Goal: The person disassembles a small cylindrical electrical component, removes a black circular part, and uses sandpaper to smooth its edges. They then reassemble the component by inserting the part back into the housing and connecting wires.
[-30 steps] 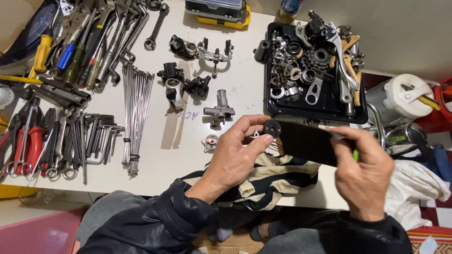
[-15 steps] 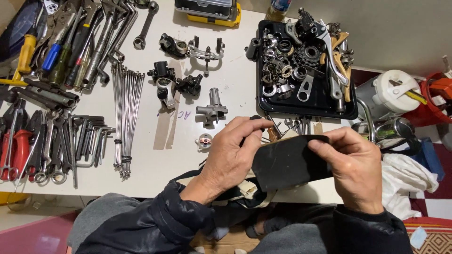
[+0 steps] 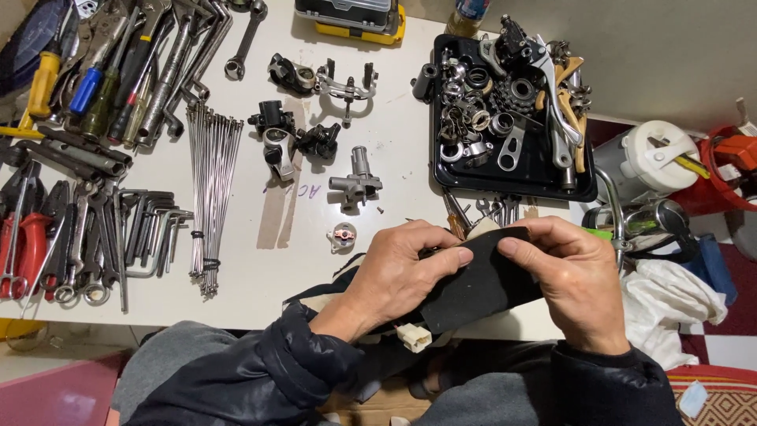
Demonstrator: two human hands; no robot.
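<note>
Head view looks straight down on our two hands, working at the near edge of a white surface [image 3: 315,260] crowded with bicycle parts. Both hands grasp a flat black piece of rubbery sheet [image 3: 481,280]: the left hand [image 3: 398,272] pinches its left end between thumb and fingers, and the right hand [image 3: 572,276] clamps the right end, thumb on top. The sheet sits between them, just above the surface's front edge and over our lap.

A second ago the piece showed as a dark rectangle held out nearer the right hand, with the left hand pinching a small round black part at its corner. Now that round part is out of sight, the sheet has been drawn closer to us and tilted, and both hands have closed along its top edge. We judge that the sheet is being folded or wrapped around something, though what lies beneath it is hidden by the fingers.

A small white plastic connector [image 3: 414,337] hangs just below the left wrist, near the sheet's lower corner. Beyond the hands lie a small copper-coloured round part [image 3: 343,235], a grey metal fitting [image 3: 356,183], and a black tray [image 3: 473,181] heaped with bearings, cogs and levers. To the left are a bundle of spokes [image 3: 211,197], hex keys [image 3: 154,225] and red-handled pliers [image 3: 27,252].
</note>
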